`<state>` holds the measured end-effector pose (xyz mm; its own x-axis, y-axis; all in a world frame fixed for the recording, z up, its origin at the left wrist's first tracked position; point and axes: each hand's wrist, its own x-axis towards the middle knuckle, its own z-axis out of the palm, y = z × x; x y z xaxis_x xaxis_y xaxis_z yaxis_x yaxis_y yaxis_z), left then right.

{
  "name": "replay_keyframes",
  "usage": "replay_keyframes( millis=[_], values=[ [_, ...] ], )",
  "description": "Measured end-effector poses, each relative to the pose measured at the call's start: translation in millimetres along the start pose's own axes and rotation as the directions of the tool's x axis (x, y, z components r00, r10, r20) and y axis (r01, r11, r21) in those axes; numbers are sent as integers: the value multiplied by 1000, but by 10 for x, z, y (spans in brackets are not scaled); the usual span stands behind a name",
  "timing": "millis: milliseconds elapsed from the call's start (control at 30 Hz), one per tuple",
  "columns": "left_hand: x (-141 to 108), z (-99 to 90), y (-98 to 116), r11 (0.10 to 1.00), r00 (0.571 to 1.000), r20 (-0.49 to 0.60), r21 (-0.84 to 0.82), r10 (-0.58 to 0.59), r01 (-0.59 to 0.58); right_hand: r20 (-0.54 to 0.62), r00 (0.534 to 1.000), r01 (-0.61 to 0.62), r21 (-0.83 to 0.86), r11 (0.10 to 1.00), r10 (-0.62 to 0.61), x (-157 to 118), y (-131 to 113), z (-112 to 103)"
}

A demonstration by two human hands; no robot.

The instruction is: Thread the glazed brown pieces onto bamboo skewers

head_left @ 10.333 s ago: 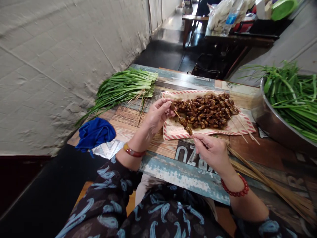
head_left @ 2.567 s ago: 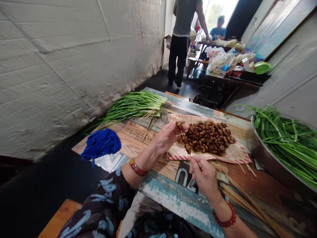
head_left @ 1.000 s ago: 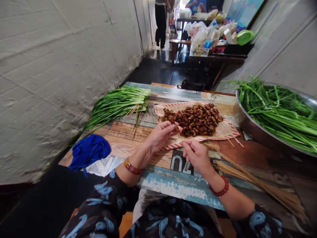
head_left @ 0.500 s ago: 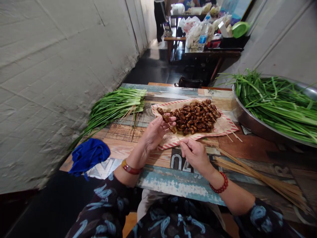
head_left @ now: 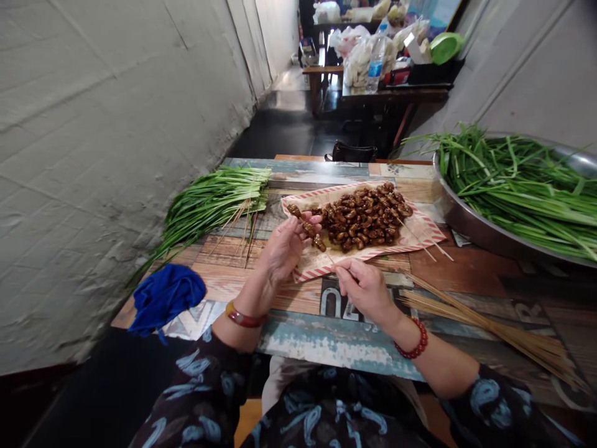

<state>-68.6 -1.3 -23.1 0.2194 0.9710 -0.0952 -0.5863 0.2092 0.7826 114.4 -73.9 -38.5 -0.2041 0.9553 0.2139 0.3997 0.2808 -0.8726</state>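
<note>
My left hand (head_left: 285, 246) is closed round brown, glossy pieces that look like silkworm pupae (head_left: 308, 229), threaded in a row on a thin bamboo skewer (head_left: 329, 256). The bare lower end of that skewer is pinched between the thumb and fingers of my right hand (head_left: 364, 283). Beneath and behind the hands, a heap of the same pupae (head_left: 364, 214) lies on a tray with a red-and-white striped rim (head_left: 321, 271). Two skewers (head_left: 426, 241) rest over the tray's right side, their bare ends sticking out.
A bundle of loose skewers (head_left: 494, 333) lies at the right. Long green chives (head_left: 209, 202) lie at the left, near a blue cloth (head_left: 168, 295). A metal basin (head_left: 459, 214) heaped with greens stands at the right. Behind are a black bag (head_left: 354, 152) and a cluttered table (head_left: 396, 94).
The pupae on the skewer sit closer together, and its lower end stays pinched in my right hand. The view has shifted slightly, and the person at the back is out of sight.
</note>
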Motion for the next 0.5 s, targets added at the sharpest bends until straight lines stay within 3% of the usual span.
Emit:
replay_keyframes(
  millis=[333,500],
  values=[
    [27,-55,47,995,994,-58,-6,96,-97,-6,1000,17,-47,999,-17,-22,-6,18],
    [-8,-22,18,1000,1000,9,10,3,-3,-18,1000,10,-41,999,-11,-26,29,16]
  ],
)
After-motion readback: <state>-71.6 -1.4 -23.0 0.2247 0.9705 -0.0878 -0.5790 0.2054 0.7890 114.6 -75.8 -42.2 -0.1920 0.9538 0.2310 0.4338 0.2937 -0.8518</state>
